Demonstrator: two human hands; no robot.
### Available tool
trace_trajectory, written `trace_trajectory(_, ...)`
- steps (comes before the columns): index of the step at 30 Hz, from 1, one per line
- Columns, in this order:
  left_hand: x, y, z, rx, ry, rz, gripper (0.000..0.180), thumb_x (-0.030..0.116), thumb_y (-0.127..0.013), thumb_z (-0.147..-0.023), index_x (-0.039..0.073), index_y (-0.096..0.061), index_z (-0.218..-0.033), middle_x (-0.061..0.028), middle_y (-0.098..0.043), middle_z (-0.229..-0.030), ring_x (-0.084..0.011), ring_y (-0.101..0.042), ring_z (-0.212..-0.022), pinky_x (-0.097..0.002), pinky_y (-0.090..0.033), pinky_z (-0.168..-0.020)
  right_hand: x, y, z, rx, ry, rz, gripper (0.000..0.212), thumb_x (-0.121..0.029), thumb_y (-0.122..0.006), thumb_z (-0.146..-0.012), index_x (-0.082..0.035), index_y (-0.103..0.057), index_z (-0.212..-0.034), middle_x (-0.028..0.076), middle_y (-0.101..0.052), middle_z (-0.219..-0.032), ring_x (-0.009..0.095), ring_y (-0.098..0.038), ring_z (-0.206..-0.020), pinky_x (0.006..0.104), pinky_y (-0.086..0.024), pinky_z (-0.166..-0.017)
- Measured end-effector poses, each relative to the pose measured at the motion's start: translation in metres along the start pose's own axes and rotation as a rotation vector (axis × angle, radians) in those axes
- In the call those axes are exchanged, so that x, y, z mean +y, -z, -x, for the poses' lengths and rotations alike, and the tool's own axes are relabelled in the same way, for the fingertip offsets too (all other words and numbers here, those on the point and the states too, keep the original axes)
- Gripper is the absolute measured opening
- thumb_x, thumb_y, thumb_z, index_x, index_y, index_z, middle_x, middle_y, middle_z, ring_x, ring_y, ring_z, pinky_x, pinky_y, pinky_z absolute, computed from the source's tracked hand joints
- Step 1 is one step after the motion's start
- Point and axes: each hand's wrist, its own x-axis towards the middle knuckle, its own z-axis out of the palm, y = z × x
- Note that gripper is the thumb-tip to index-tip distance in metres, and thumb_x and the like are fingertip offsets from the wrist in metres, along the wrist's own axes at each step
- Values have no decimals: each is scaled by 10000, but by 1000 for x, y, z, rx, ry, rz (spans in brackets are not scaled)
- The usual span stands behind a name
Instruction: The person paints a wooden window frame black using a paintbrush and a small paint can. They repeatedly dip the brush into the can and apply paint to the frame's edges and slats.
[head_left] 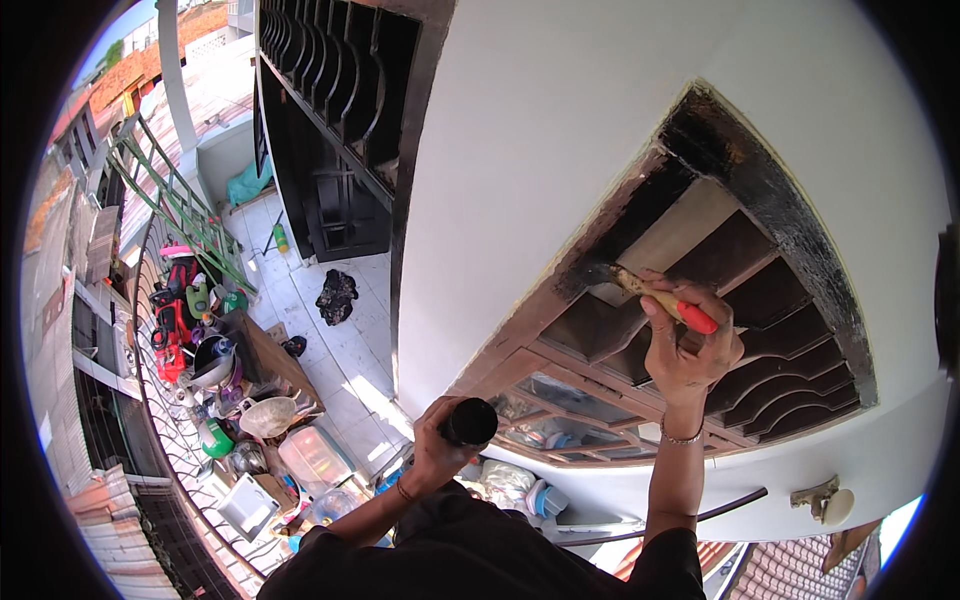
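Observation:
My right hand (pixel 695 350) is raised and closed around a paintbrush (pixel 652 292) with a pale wooden handle and a red end. The bristles touch the left side of a brown wooden window frame (pixel 535 322), beside a dark wet-looking patch. Above the brush, the frame's upper left side and top look black; below it the wood is still dull brown. Lower down, my left hand (pixel 436 450) grips a small round container (pixel 470 422), black inside; how full it is I cannot tell. Louvred slats and glass panes fill the window.
White wall (pixel 520 130) surrounds the window. To the left, a dark door (pixel 345 215) stands at the tiled floor (pixel 300 220). A green metal ladder (pixel 185 205) leans by the railing (pixel 150 330). Tubs, bags and a clear plastic box (pixel 316 456) crowd the lower left. A wall lamp (pixel 825 500) is lower right.

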Motion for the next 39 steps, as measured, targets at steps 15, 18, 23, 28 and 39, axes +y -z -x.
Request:
trace_trajectory(15,4,-1,0,53,29,25,493,2,-880,-646,16,-690,-1101,-123,-700,-1064,-251,-709,-960,-335,-568,-865,-16,-23,122,-440,461,317,266,-24,-762,-829,-85,-655,-1065,78,-673,-1116,263,-742,-1047,319,-655,-771)
trace_trajectory(18,-6,-2,0,99,61,65,444,7,-875,-685,3,-672,-1080,-112,-697,-1036,-214,-700,-932,-311,-559,-854,-29,-9,141,-252,153,220,250,-51,-776,-847,-65,-641,-1057,81,-666,-1086,253,-729,-1076,329,-644,-777)
trace_trajectory(23,6,-27,-9,30,72,167,366,64,-860,-781,-9,-636,-1061,-81,-716,-937,-139,-687,-854,-292,-557,-789,-44,3,173,681,-598,-150,341,-136,-704,-971,7,-442,-1136,177,-555,-1184,256,-672,-1031,314,-656,-805)
trace_trajectory(28,23,-72,-2,-157,-23,69,466,78,-874,-708,13,-647,-1110,-132,-698,-1035,-273,-724,-912,-345,-567,-821,-70,18,189,860,-601,-52,274,-61,-674,-979,-30,-413,-1055,138,-552,-1164,221,-626,-1090,330,-622,-885)
trace_trajectory(39,78,-164,-1,-240,-279,-47,547,69,-917,-626,32,-680,-1117,-98,-717,-1075,-242,-732,-970,-352,-579,-860,-115,103,250,356,-730,98,268,-79,-700,-954,-15,-440,-942,184,-618,-1007,269,-703,-916,363,-586,-824)
